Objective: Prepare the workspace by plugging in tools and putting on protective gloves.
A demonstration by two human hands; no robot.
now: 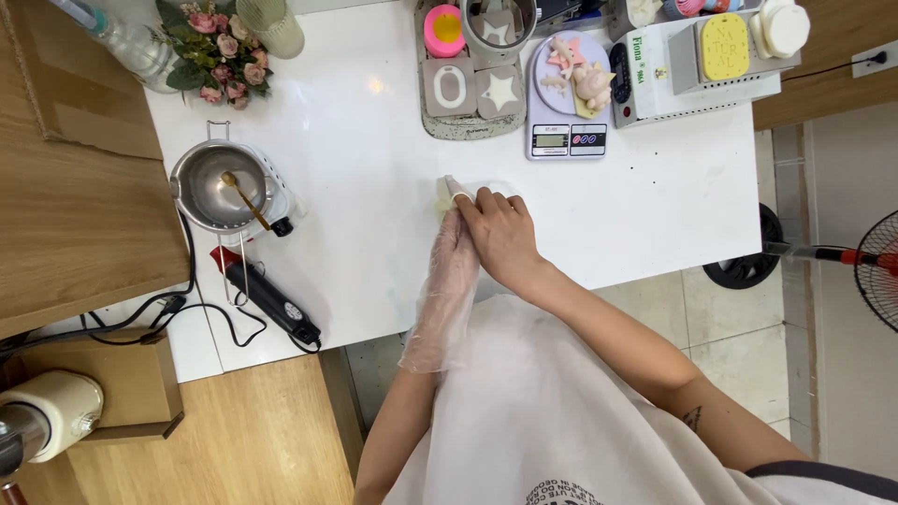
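Both hands' grip [466,210] on glove [445,299]

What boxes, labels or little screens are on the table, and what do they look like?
Kitchen scale: top middle of the white table, pale, with a round plate and two small dark screens on its front.
White boxy machine: right of the scale, with a green printed label on its side.
Yellow rectangular block: on top of that machine, with raised letters.

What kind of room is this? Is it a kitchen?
Probably a small craft workshop for making candles or soaps, not a kitchen. The white table holds a metal melting pot, shaped moulds and a digital scale with little cast figures.
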